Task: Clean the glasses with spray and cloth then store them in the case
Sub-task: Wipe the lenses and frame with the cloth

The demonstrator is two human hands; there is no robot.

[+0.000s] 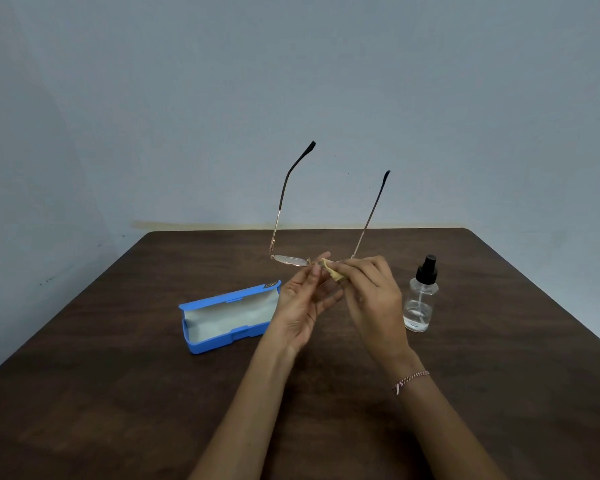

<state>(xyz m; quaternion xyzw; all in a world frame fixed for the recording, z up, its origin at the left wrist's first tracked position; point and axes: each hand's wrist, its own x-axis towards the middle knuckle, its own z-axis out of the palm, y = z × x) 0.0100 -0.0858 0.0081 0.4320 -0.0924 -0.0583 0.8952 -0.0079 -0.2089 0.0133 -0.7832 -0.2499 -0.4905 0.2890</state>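
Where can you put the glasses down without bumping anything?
Bare table lies left of the open blue case, right of the spray bottle up to the edge, and along the far edge behind both. The middle is crowded: the left hand and right hand hold the glasses and cloth between case and bottle.

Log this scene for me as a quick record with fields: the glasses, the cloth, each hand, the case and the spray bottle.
glasses: held above the table, temples unfolded and pointing up
left hand: pinches the frame near the bridge
right hand: holds the cloth around the lens on its side
cloth: yellow, bunched in the right grip
case: blue, open, on the table left of the hands, grey lining showing
spray bottle: upright on the table right of the hands, black spray head, a little clear liquid
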